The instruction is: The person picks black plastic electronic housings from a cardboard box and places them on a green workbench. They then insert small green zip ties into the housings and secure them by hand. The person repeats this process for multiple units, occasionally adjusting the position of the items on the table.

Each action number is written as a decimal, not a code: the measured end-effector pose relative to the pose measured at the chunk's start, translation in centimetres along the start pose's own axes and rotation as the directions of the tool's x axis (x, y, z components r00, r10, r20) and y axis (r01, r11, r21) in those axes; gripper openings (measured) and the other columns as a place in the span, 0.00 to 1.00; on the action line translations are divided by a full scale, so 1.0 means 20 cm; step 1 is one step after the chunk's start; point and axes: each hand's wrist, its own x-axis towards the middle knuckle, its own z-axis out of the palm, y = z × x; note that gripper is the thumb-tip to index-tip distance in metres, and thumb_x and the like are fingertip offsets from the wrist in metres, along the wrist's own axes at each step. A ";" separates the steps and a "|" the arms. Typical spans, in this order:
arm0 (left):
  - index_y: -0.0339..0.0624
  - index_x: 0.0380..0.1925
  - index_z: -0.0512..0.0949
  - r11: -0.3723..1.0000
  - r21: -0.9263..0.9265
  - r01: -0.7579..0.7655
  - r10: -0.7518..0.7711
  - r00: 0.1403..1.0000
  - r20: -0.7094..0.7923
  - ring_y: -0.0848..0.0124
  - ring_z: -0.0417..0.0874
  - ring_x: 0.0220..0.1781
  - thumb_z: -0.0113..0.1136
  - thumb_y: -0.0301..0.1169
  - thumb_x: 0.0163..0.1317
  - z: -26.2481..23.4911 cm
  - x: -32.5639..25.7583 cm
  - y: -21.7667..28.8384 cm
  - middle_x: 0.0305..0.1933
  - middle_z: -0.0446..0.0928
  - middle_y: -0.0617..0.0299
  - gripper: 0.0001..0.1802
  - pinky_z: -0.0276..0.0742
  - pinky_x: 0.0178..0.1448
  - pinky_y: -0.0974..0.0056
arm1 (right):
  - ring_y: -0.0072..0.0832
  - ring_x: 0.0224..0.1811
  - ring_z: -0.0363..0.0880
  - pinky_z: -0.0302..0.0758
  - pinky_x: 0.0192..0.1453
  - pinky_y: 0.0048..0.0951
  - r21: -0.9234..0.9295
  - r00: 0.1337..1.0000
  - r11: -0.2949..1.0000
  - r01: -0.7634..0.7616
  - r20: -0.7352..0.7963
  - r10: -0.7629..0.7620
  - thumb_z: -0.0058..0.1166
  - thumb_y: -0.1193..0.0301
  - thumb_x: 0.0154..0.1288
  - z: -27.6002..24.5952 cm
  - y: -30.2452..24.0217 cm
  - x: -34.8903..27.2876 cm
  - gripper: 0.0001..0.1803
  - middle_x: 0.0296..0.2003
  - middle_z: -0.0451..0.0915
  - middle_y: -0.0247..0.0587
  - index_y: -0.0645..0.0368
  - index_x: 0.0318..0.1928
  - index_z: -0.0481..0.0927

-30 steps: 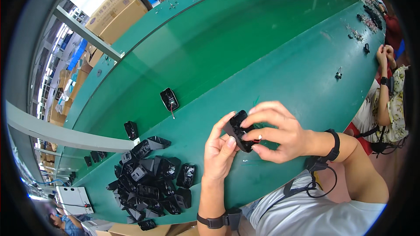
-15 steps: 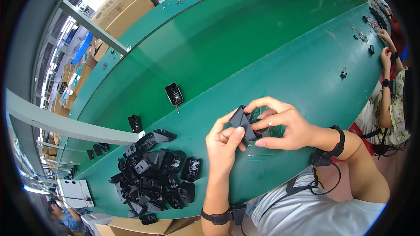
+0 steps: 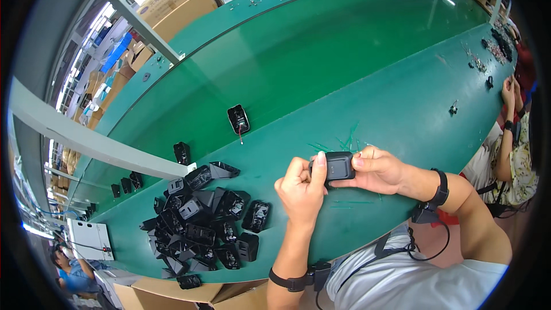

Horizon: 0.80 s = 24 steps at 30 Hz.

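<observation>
A black plastic housing (image 3: 338, 166) is held between my two hands above the green bench, its flat, rounded-edged face turned up. My left hand (image 3: 303, 186) grips its left end, thumb pressed on top. Around the right end close the thumb and fingers of my right hand (image 3: 379, 171). The underside is hidden. Thin green strips (image 3: 349, 138) are scattered on the bench just beyond and beside my hands. To the left lies a large heap of similar black housings (image 3: 201, 234). Farther off, an open black housing (image 3: 238, 119) shows a red wire hanging out.
A grey metal post (image 3: 103, 135) slants over the bench (image 3: 413, 97) at left. Below the heap stands an open cardboard box (image 3: 166, 295). A white metal box (image 3: 90, 240) is at far left. At the right, a co-worker's hands (image 3: 509, 93) are beside small parts (image 3: 488, 51).
The housing has been turned from a tilted, angled side to its flat face. My right fingers have moved from the red wire to gripping the housing's right end; the wire no longer shows.
</observation>
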 end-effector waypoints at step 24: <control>0.36 0.57 0.73 0.479 0.837 0.265 0.060 0.941 -0.332 0.46 0.67 0.69 0.67 0.43 0.55 -0.42 0.15 -0.19 0.65 0.65 0.43 0.33 0.53 0.73 0.35 | 0.44 0.63 0.71 0.70 0.65 0.42 -0.553 0.960 -0.808 0.203 0.275 0.053 0.68 0.57 0.52 -0.02 -0.34 1.10 0.17 0.64 0.72 0.44 0.55 0.36 0.88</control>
